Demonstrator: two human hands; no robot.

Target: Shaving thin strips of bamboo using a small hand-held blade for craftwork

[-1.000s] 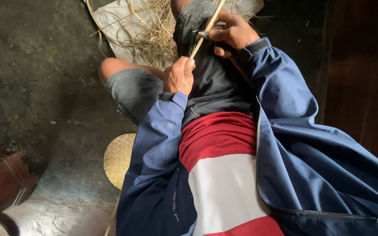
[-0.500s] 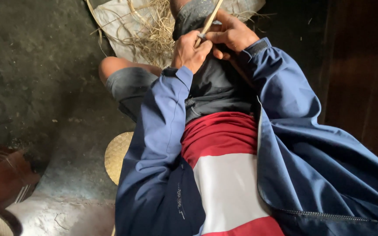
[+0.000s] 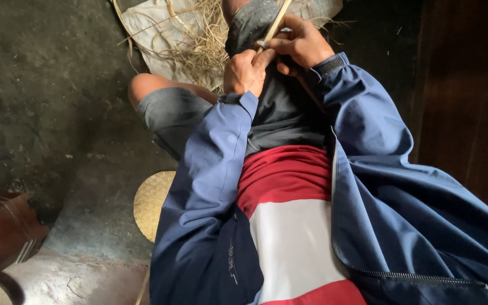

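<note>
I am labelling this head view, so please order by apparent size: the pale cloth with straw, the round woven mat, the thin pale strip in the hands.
1. Pale cloth with straw, largest, though cut by the frame.
2. Round woven mat, partly hidden by the sleeve.
3. Thin pale strip, smallest, held by the left hand and right hand.

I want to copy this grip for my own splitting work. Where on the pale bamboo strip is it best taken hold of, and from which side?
Probably on the lower stretch of the bamboo strip, close above the lap, where both hands meet. It is thin and slants up and away, so fingers pinching across its width suit it. The right hand comes from the right, the left hand from the left just below.
</note>
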